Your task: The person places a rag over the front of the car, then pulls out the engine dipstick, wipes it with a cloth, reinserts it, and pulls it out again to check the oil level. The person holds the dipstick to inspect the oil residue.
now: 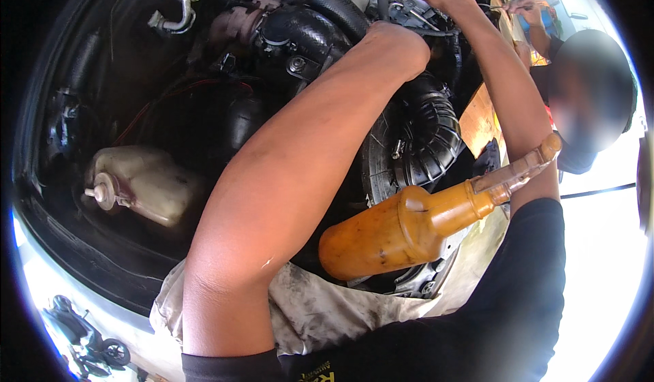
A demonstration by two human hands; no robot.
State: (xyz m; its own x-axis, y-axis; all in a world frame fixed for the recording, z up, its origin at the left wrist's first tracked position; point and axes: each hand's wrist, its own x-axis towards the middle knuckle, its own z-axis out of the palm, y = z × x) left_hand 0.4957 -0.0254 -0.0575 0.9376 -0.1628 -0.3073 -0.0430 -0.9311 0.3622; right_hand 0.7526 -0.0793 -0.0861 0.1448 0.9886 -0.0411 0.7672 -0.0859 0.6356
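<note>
Above the orange bottle [381, 239], its plastic smooth, glossy and grime-smudged, you have a shiny, ribbed black hose [443, 136] and, farther up, the engine [407, 7] in grey metal. Below the bottle lies wrinkled, stained cloth [320, 300]; well left of the bottle, a dull, translucent plastic tank [153, 184]; to its lower right, your matt black fabric sleeve [538, 259].

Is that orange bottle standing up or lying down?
The orange bottle is lying tipped on its side: its whole length shows, with the neck pointing toward the picture's upper right.
</note>
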